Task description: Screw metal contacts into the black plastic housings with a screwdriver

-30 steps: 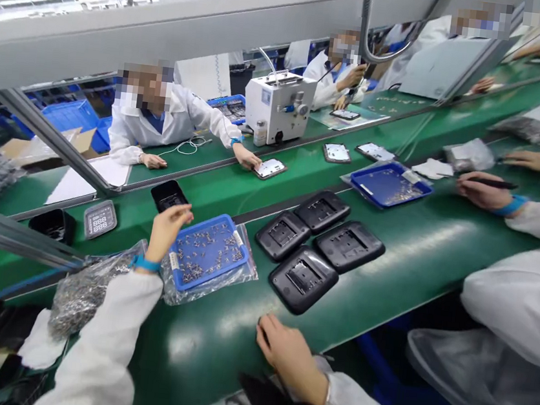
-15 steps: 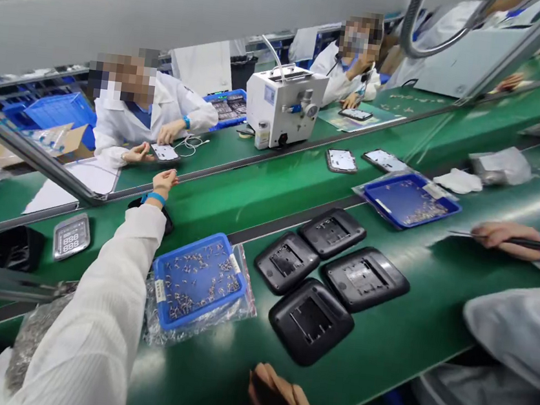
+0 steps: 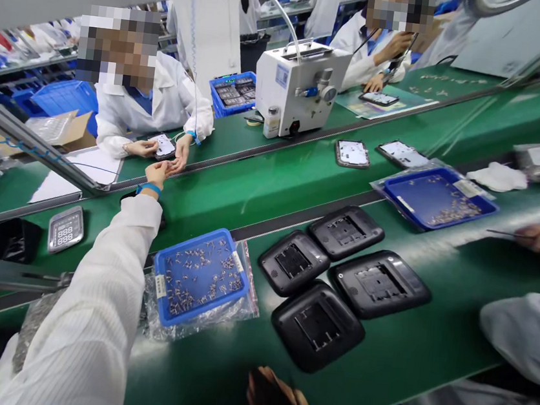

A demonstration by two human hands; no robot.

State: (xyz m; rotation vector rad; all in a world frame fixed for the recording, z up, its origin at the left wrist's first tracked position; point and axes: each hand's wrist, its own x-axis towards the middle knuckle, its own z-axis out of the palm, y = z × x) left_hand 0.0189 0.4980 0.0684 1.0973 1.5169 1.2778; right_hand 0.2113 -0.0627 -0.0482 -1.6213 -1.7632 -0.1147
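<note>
Since the earlier frame our left hand (image 3: 157, 171) has stretched farther across the counter (image 3: 262, 182), fingertips now meeting a co-worker's hand (image 3: 179, 155); what it pinches we cannot tell. Our right hand (image 3: 280, 395) rests loosely curled at the near edge, below the black housings (image 3: 317, 325).

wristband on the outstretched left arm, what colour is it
Blue. The wristband sits just below the left hand, seen clearly in the head view.

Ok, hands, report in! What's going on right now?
Left hand stretched across the belt, meeting a co-worker's hand. Right hand low, near the black covers. Blue tray of small parts between.
</note>
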